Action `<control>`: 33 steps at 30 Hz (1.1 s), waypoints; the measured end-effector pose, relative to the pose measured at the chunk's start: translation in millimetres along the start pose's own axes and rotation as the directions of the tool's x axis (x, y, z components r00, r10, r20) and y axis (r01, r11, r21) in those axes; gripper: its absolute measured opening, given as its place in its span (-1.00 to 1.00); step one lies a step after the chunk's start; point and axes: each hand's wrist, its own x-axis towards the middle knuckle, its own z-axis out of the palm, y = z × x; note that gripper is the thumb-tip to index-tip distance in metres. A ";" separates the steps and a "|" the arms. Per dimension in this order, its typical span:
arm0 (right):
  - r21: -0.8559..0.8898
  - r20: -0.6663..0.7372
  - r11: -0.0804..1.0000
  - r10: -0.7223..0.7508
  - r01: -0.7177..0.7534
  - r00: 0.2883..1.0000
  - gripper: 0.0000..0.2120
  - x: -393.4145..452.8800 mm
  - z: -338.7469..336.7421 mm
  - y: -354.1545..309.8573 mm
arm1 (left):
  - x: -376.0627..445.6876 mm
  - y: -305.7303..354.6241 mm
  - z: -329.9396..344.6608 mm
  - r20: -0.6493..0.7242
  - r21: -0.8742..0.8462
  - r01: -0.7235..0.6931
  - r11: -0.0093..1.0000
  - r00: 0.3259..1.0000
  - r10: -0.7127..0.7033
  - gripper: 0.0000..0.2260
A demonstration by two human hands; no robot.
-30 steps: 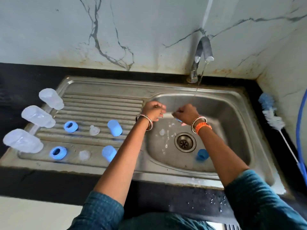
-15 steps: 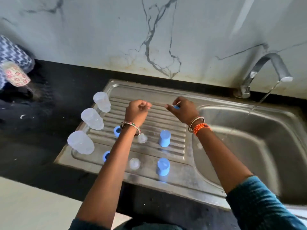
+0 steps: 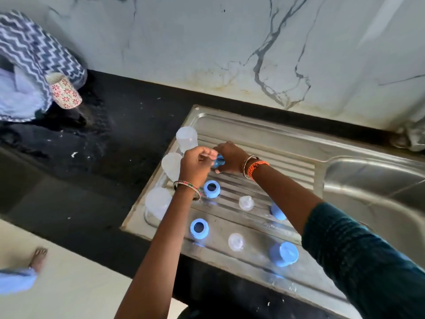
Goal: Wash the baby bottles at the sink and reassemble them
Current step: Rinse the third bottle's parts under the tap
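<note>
Head view, only camera. Both my hands are over the far left part of the drainboard (image 3: 264, 143), next to the row of clear bottle bodies.

Step in hand, as I judge it: setting down or fitting the last washed small parts, a blue ring (image 3: 219, 161) and what looks like a clear teat. To do it well: keep the ring level, seat it squarely, and put it in line with the other sets so each bottle finds its own parts. Wet plastic is slippery, so I should pinch firmly and let go only once the piece rests on the ribs.

Right hand (image 3: 231, 157): fingers curled, pinching the blue ring at its edge. Narrow grip, ring partly hidden by the fingers.

Left hand (image 3: 195, 165): fingers curled in near the ring. A pale, blurred thing shows at the fingertips; it may be a teat, but I cannot tell for sure that it is held.

Task's things: three bottle bodies (image 3: 186, 138) stand along the left rim of the drainboard. Two more blue rings (image 3: 211, 189) lie on the ribs, two clear teats (image 3: 246, 202) beside them, two blue caps (image 3: 284, 253) nearer the basin (image 3: 372, 180). Nothing is reassembled yet.

Off to the left, on the black counter (image 3: 115, 134), a patterned cup (image 3: 64, 93).
</note>
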 end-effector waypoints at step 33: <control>0.886 0.091 0.226 0.770 -0.404 0.631 -0.71 -262.1 66.4 274.7 | -49.1 33.6 340.0 0.407 0.233 0.175 0.957 0.876 -0.259 -0.81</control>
